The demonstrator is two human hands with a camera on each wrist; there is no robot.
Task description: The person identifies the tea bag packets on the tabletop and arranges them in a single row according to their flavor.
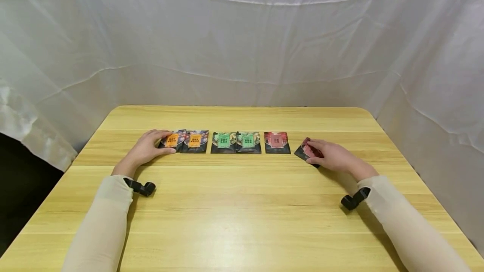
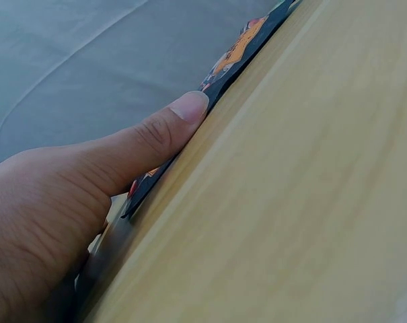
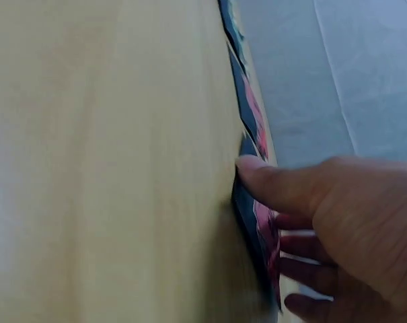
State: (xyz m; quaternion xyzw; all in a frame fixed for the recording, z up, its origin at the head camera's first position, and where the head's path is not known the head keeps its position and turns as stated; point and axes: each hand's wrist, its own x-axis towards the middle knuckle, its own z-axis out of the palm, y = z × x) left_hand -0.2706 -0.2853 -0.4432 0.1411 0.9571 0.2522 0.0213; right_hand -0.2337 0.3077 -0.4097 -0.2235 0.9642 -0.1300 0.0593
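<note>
Orange packets (image 1: pixel 184 141), green packets (image 1: pixel 236 142), red packets (image 1: pixel 277 142).

Five packets (image 1: pixel 224 142) lie side by side in a row across the desk (image 1: pixel 242 213). The left hand (image 1: pixel 148 149) rests on the leftmost packet (image 1: pixel 172 140). To the right of the row, set askew, a sixth packet (image 1: pixel 307 150) lies under the right hand (image 1: pixel 334 157).
</note>
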